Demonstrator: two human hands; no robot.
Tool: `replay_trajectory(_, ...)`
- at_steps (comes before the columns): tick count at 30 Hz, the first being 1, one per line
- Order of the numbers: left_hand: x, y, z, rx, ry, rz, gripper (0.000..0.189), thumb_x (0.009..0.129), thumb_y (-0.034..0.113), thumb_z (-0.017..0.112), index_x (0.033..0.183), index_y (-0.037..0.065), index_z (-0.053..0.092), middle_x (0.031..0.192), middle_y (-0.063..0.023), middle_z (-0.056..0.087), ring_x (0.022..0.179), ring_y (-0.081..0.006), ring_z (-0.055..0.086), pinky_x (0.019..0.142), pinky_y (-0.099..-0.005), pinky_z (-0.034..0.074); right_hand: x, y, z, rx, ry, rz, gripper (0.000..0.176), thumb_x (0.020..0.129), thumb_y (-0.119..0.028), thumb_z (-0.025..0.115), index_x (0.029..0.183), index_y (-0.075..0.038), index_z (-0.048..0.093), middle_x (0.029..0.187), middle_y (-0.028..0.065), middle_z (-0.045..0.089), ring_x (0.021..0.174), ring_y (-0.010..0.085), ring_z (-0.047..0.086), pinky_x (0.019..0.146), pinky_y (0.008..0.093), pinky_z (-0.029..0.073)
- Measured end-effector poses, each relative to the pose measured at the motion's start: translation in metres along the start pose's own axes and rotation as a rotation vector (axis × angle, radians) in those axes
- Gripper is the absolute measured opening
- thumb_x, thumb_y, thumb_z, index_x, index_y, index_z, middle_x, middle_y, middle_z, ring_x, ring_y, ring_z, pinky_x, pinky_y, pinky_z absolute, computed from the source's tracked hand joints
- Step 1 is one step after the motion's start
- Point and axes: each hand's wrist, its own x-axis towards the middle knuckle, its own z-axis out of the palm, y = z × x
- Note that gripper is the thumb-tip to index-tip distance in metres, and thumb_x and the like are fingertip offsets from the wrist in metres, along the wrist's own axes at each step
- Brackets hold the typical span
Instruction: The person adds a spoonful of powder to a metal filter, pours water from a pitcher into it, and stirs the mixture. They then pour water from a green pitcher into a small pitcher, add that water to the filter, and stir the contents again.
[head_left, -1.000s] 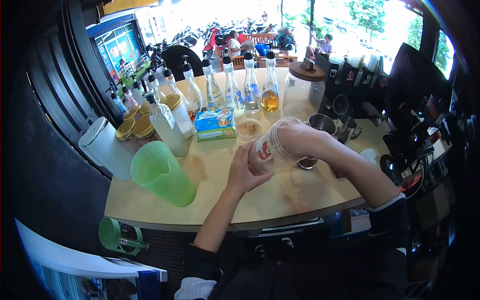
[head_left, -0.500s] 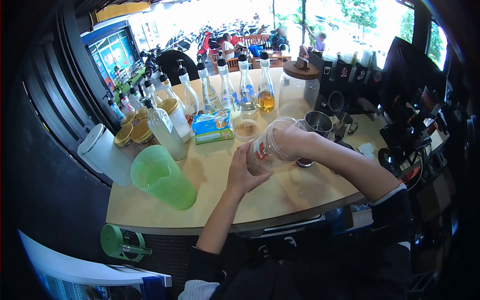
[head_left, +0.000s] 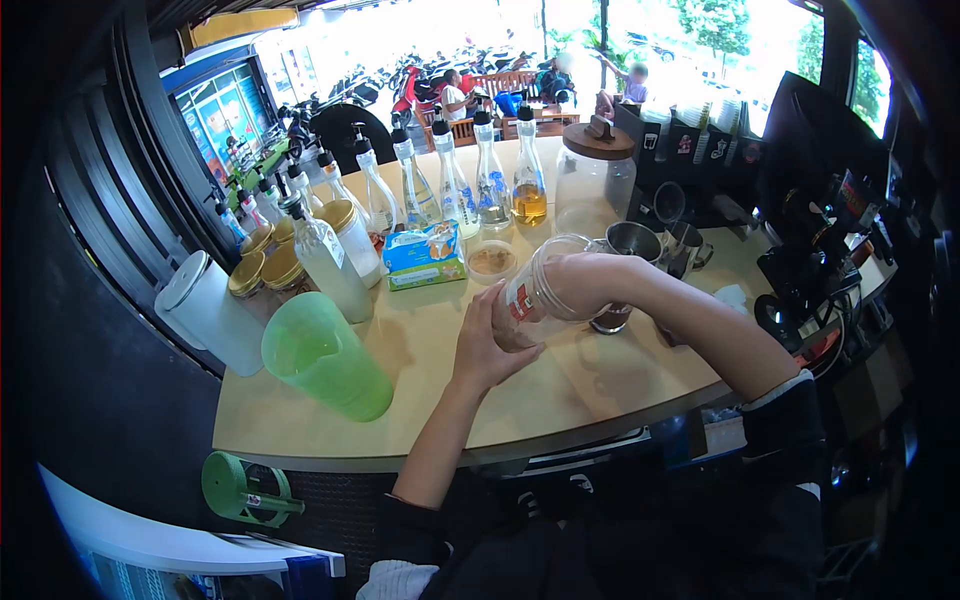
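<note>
A clear jar (head_left: 524, 300) with a red label is tilted above the counter, its mouth toward the right. My left hand (head_left: 487, 345) is wrapped round its lower end. My right hand (head_left: 585, 283) reaches into the jar's mouth; its fingers are hidden, and I cannot make out what they hold. Behind the jar sits a small round dish (head_left: 493, 261) with brown contents. Below my right wrist stands a small glass (head_left: 611, 319) of dark liquid, partly covered. A metal cup (head_left: 633, 241) is just beyond that wrist.
A green pitcher (head_left: 330, 358) stands at the left, near pump bottles (head_left: 487, 180), gold-lidded jars (head_left: 285, 268) and a blue tissue pack (head_left: 425, 257). A large wooden-lidded jar (head_left: 595, 180) is at the back. People sit outside beyond the counter (head_left: 480, 425).
My right forearm and wrist have risen slightly, and more of the small dark glass shows below them. My left hand has hardly moved on the jar.
</note>
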Motion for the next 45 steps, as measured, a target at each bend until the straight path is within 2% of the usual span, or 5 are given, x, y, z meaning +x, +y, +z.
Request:
replay_trajectory(5, 0.001, -0.001, 0.000, -0.015, 0.002, 0.008, 0.095, 0.052, 0.025, 0.086, 0.131, 0.005, 0.038, 0.121, -0.0160, 0.051, 0.113, -0.0310, 0.054, 0.095, -0.0413, 0.046, -0.005, -0.009, -0.015, 0.096, -0.069, 0.108, 0.031, 0.080, -0.025, 0.064, 0.102, -0.002, 0.066, 0.101, 0.0199, 0.066, 0.097, 0.0329, 0.063, 0.084, 0.0396, 0.048)
replay_trajectory(9, 0.000, -0.003, 0.001, 0.002, 0.000, 0.003, 0.096, 0.052, 0.025, 0.087, 0.132, 0.005, 0.037, 0.121, -0.0162, 0.051, 0.113, -0.0310, 0.054, 0.095, -0.0413, 0.046, -0.008, -0.014, -0.021, -0.010, -0.077, 0.096, 0.030, 0.080, -0.025, 0.065, 0.101, -0.003, 0.067, 0.100, 0.0195, 0.066, 0.096, 0.0329, 0.063, 0.084, 0.0395, 0.048)
replay_trajectory(15, 0.000, -0.003, 0.000, -0.012, -0.007, 0.012, 0.096, 0.052, 0.025, 0.087, 0.132, 0.005, 0.037, 0.122, -0.0159, 0.050, 0.113, -0.0310, 0.053, 0.096, -0.0411, 0.045, -0.020, -0.021, -0.033, 0.243, -0.064, 0.187, 0.030, 0.079, -0.025, 0.066, 0.101, -0.004, 0.067, 0.099, 0.0182, 0.067, 0.093, 0.0321, 0.063, 0.081, 0.0386, 0.049)
replay_trajectory(32, 0.000, -0.001, 0.000, -0.019, 0.001, -0.005, 0.095, 0.052, 0.025, 0.087, 0.131, 0.007, 0.038, 0.123, -0.0132, 0.050, 0.114, -0.0307, 0.051, 0.097, -0.0406, 0.044, -0.028, 0.004, -0.028, 0.340, 0.098, -0.072, 0.015, 0.073, -0.011, 0.057, 0.073, 0.003, 0.062, 0.078, 0.0157, 0.061, 0.073, 0.0281, 0.057, 0.068, 0.0378, 0.047)
replay_trajectory(45, -0.001, 0.000, -0.001, -0.014, -0.020, -0.055, 0.097, 0.053, 0.028, 0.087, 0.132, 0.004, 0.037, 0.124, -0.0157, 0.049, 0.116, -0.0313, 0.051, 0.098, -0.0405, 0.043, -0.049, 0.000, -0.042, 0.428, 0.127, 0.021, 0.019, 0.079, -0.012, 0.062, 0.093, -0.002, 0.070, 0.078, 0.0104, 0.067, 0.072, 0.0202, 0.061, 0.070, 0.0325, 0.049)
